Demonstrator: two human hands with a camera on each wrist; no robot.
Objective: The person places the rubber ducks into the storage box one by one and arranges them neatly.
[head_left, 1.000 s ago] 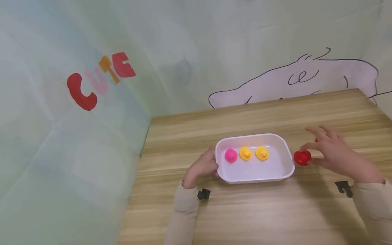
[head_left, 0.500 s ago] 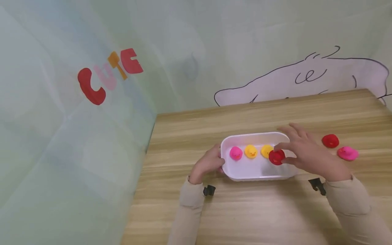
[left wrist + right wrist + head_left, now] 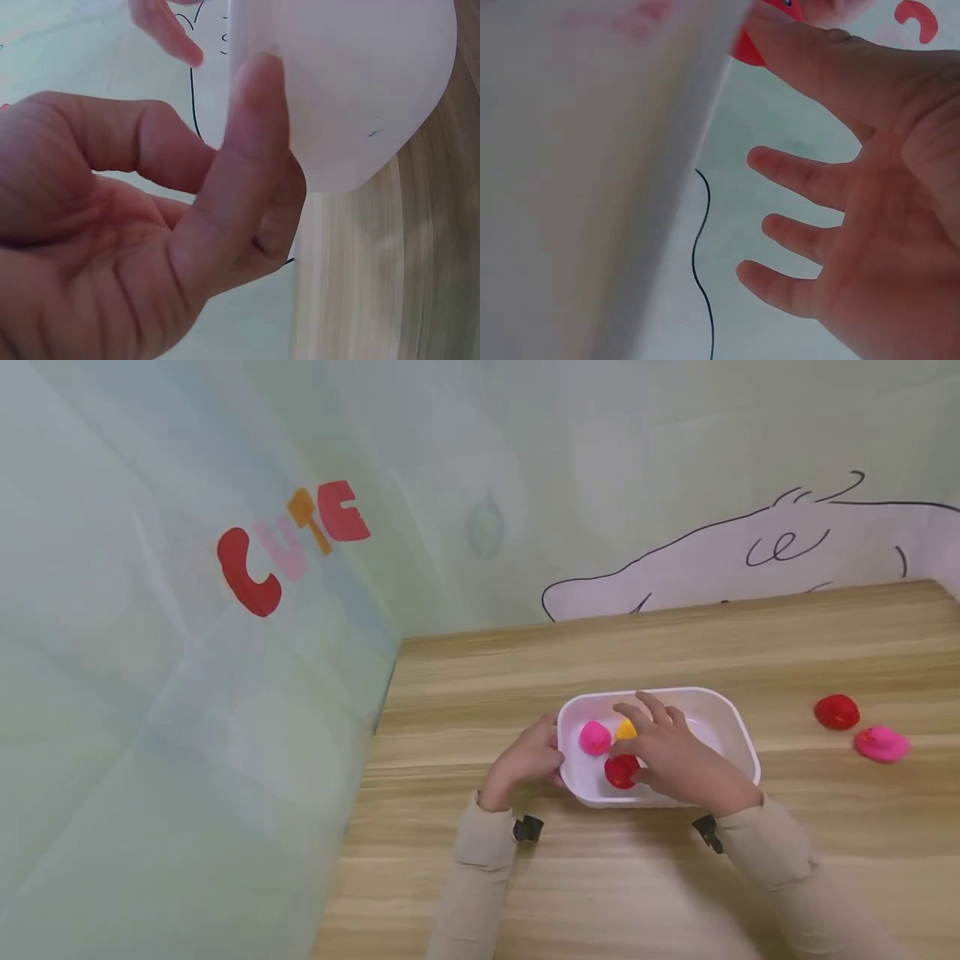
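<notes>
Because it is small, the red toy duck (image 3: 622, 772) needs only a pinch

While it is inside the white tray (image 3: 712, 718), near the front wall, the right hand (image 3: 675, 762) holds it narrowly between thumb and index finger; the other fingers are off it. Whether it touches the tray's floor cannot be told. Probably it is light, soft and slightly slippery, so a gentle hold at its sides should suffice. Near it sits a pink duck (image 3: 595, 738). The left hand (image 3: 527, 756) grips the tray's left end; outside, a second red toy (image 3: 837, 712) lies on the table (image 3: 480, 685).
</notes>
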